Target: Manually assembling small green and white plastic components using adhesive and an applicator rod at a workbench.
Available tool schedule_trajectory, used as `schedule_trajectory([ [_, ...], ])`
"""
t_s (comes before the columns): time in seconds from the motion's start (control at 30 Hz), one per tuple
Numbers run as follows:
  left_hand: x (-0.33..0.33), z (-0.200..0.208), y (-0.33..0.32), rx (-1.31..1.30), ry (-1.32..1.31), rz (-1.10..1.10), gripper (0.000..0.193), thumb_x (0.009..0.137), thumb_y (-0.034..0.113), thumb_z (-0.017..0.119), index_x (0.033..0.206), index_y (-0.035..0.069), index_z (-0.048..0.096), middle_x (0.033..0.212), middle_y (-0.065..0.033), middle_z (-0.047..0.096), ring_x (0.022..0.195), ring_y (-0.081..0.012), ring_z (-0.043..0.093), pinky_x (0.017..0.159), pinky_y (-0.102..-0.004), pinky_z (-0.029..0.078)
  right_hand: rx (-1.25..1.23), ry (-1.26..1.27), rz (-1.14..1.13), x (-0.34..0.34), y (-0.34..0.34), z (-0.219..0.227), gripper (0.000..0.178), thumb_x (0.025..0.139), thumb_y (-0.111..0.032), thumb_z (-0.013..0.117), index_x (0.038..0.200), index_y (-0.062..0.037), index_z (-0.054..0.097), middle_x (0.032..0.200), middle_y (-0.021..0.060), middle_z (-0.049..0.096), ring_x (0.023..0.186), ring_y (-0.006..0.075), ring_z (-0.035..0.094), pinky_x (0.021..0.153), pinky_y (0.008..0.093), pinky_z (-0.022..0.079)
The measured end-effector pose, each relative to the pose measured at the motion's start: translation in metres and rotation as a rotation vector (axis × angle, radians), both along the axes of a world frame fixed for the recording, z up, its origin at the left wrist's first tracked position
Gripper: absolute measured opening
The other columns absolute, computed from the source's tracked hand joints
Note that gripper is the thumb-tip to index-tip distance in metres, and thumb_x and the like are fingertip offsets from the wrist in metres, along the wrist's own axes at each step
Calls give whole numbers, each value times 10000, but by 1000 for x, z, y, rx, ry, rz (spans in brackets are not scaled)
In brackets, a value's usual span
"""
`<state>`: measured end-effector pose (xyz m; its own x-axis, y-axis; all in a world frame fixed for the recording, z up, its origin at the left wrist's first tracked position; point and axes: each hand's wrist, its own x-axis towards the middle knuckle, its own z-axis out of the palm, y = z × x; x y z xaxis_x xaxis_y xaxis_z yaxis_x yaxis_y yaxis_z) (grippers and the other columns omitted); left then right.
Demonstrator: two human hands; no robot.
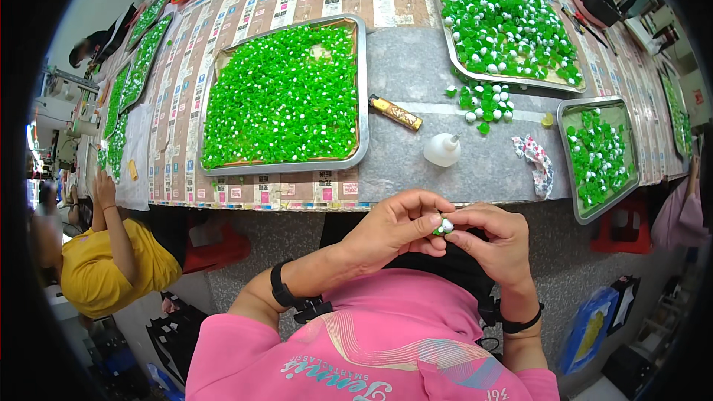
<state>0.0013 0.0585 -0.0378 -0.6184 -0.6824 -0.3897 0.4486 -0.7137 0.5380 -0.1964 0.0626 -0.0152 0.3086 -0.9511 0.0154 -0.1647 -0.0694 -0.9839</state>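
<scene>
Grey worktable (416,67); both hands pinch a tiny green-and-white piece (443,226).

Left hand (394,230) and right hand (494,241): fingers (427,220) pinching small green-and-white piece (443,226) together; table (416,67): large tray (286,96) of green pieces; white glue bottle (443,149); lighter (396,113).

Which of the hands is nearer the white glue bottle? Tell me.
Right. The right hand lies just below the white glue bottle; the left hand is lower-left, slightly farther. Both pinch a small green-white piece.
</scene>
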Motion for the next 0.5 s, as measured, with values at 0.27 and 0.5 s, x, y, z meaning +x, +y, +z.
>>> schedule_trajectory([
  [0.27,-2,-5,1,-1,12,-2,232,935,128,554,1138,16,543,992,-94,628,845,-156,652,776,-324,579,-82,32,-2,-2,-1,-2,220,710,26,730,925,-9,697,828,106,692,750,178,664,674,263,507],
  [0.5,-4,1,-3,34,-1,-28,270,935,148,561,1165,9,532,988,-88,626,823,-148,648,754,-300,570,-40,39,-32,-4,-3,1,207,703,53,708,901,-4,692,817,90,689,755,159,657,690,255,501],
])
